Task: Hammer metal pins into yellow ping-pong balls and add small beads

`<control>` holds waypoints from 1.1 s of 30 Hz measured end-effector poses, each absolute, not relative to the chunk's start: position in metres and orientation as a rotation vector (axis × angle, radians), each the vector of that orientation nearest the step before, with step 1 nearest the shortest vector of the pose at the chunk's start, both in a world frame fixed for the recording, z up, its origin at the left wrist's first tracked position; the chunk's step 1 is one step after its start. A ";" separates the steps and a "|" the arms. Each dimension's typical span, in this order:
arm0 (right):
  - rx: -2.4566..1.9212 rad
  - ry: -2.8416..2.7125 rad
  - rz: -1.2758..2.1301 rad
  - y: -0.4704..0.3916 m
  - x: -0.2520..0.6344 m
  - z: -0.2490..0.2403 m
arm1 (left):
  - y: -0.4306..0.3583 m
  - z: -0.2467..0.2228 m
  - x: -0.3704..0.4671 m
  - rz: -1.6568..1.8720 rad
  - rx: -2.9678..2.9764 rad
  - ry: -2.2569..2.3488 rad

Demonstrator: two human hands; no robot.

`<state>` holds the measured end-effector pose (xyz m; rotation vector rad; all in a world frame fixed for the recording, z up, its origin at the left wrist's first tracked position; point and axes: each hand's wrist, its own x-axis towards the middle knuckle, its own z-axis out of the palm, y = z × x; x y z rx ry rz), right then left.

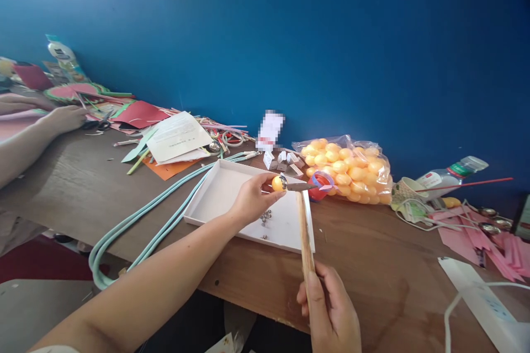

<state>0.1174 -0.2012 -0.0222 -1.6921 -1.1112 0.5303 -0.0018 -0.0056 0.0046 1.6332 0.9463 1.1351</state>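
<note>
Over a white shallow box (215,190) my left hand (254,198) pinches a small yellow ball (278,183) between thumb and fingers. A shiny silver piece shows on the ball's right side. My right hand (329,306) is wrapped round the wooden handle of a hammer (305,231), held upright. The hammer's dark head, narrowing to a point on the right, is level with the ball; its blunt end is against or very near the silver piece. Several small metal bits (265,218) lie in the box below, partly hidden by my left hand.
A clear bag of orange-yellow balls (348,168) and a red-and-purple tape roll (321,185) sit behind the box. Pale blue cords (157,198) loop at its left. A power strip (482,298) lies at right. Another person's hand (68,119) is near scissors (98,123) at left.
</note>
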 end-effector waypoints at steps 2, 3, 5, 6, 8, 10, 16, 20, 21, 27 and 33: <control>-1.682 -1.091 0.544 -0.202 0.117 -0.022 | -0.006 0.004 -0.002 1.134 1.639 0.944; -1.682 -1.087 0.546 -0.202 0.117 -0.022 | -0.006 0.004 -0.002 1.134 1.645 0.945; -1.693 -1.098 0.532 -0.202 0.118 -0.022 | -0.006 0.004 -0.002 1.131 1.651 0.958; -1.701 -1.108 0.525 -0.202 0.118 -0.022 | -0.006 0.004 -0.002 1.126 1.652 0.966; -1.709 -1.125 0.522 -0.202 0.119 -0.023 | -0.006 0.005 -0.002 1.119 1.650 0.977; -1.705 -1.137 0.520 -0.202 0.120 -0.023 | -0.006 0.006 -0.003 1.104 1.652 0.976; -1.738 -1.192 0.506 -0.201 0.120 -0.021 | -0.007 0.007 -0.003 1.045 1.652 1.027; -1.846 -1.200 0.380 -0.208 0.139 -0.022 | -0.007 0.006 -0.003 1.041 1.629 1.019; -1.904 -1.205 0.319 -0.210 0.149 -0.023 | -0.007 0.006 -0.003 1.046 1.628 1.023; -2.355 -1.286 0.010 -0.223 0.219 -0.041 | -0.007 0.006 -0.002 1.080 1.640 1.019; -2.735 -1.257 -0.021 -0.212 0.227 -0.030 | -0.007 0.007 -0.002 1.079 1.635 1.031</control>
